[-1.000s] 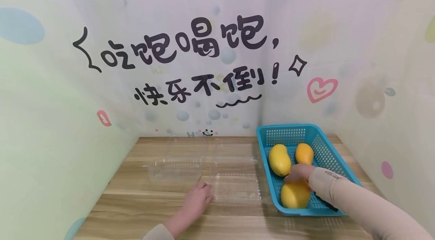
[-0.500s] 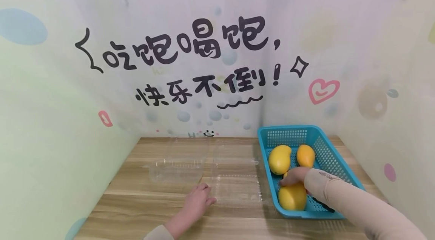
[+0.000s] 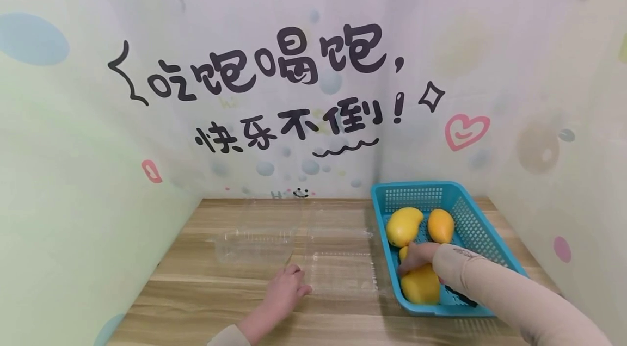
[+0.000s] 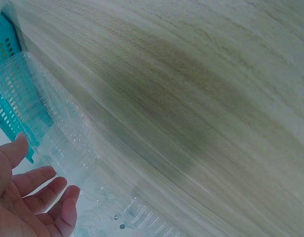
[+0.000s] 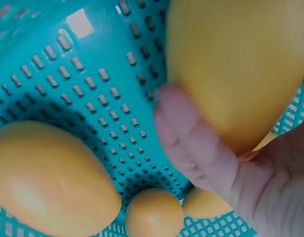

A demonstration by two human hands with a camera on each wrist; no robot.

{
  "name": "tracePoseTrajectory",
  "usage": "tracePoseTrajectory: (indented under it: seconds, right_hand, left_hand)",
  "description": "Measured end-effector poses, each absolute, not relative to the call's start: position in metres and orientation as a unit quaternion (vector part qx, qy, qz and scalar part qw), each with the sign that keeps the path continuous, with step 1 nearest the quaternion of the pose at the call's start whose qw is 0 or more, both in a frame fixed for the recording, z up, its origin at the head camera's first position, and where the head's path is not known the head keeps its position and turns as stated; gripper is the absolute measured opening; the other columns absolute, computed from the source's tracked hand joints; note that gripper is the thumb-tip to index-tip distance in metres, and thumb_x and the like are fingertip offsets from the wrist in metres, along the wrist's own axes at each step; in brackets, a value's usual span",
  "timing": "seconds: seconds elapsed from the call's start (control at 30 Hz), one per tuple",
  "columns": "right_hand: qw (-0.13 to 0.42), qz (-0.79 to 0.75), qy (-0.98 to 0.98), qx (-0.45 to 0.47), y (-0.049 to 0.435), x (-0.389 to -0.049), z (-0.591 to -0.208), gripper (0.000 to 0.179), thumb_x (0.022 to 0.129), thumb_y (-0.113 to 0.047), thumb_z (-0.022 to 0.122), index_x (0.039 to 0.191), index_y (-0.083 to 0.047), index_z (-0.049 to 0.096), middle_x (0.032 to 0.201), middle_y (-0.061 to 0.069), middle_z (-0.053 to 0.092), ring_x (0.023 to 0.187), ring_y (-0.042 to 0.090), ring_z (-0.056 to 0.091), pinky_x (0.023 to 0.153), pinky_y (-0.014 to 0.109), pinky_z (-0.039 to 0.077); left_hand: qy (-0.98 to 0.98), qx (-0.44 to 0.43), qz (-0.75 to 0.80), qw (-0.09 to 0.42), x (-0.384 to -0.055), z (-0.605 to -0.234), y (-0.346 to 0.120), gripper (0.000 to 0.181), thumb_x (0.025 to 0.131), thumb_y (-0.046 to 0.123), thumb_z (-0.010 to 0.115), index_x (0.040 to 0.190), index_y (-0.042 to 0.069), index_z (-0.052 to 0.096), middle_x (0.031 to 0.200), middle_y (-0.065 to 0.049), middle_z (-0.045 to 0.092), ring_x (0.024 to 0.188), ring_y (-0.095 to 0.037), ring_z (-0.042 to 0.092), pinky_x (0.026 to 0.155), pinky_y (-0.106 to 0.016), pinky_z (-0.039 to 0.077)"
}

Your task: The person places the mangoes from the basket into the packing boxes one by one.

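Observation:
My right hand (image 3: pixel 416 258) is inside the blue basket (image 3: pixel 379 215), its fingers curled against the large yellow mango (image 3: pixel 420 286) at the basket's front. In the right wrist view, that mango (image 5: pixel 231 64) fills the upper right, with fingers (image 5: pixel 196 133) bent along its side. Behind the hand lie a yellow mango (image 3: pixel 404 226) and a more orange mango (image 3: pixel 441 225); another mango (image 3: pixel 404 254) is mostly hidden by the hand. My left hand (image 3: pixel 281 294) rests loosely near the front left corner of a clear plastic container (image 3: pixel 343 272), holding nothing.
A second clear plastic container (image 3: pixel 254 245), its lid raised, stands to the left on the wooden table (image 3: pixel 196 308). A printed curtain (image 3: pixel 245 8) closes off the back and sides. A dark object (image 3: pixel 460 297) shows in the basket beneath the right forearm.
My right hand has shifted slightly left in the basket, and the front mango has moved left with it. The yellow mango behind has turned. The left hand has stayed nearly still.

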State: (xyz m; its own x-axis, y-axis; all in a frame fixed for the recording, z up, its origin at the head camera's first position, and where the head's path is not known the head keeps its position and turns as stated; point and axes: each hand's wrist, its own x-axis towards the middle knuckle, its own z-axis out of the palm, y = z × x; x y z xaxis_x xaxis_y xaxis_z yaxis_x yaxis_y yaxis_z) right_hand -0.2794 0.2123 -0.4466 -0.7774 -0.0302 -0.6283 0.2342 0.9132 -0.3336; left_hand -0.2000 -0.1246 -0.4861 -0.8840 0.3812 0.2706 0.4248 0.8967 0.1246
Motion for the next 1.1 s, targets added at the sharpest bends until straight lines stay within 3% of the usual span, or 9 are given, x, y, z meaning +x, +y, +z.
tracePoseTrajectory:
  seconds: [0.2, 1.1]
  right_hand:
    - [0.328, -0.128, 0.936, 0.003, 0.206, -0.287, -0.454, 0.103, 0.067, -0.039, 0.077, 0.138, 0.007, 0.02, 0.102, 0.019, 0.05, 0.09, 0.03, 0.049, 0.086, 0.049, 0.043]
    - [0.324, -0.139, 0.936, 0.008, 0.206, -0.291, -0.458, 0.094, 0.072, -0.038, 0.073, 0.139, 0.003, 0.02, 0.098, 0.02, 0.046, 0.088, 0.032, 0.048, 0.083, 0.052, 0.043]
  left_hand:
    - [-0.968, -0.204, -0.088, 0.119, -0.198, -0.487, -0.126, 0.038, 0.075, 0.033, 0.07, 0.099, 0.003, 0.066, 0.096, -0.009, 0.062, 0.08, -0.024, 0.059, 0.071, -0.034, 0.051]
    - [-0.966, -0.205, -0.111, 0.112, -0.2, -0.485, -0.123, 0.04, 0.076, 0.029, 0.07, 0.101, -0.002, 0.064, 0.078, -0.011, 0.068, 0.074, -0.027, 0.064, 0.069, -0.039, 0.053]
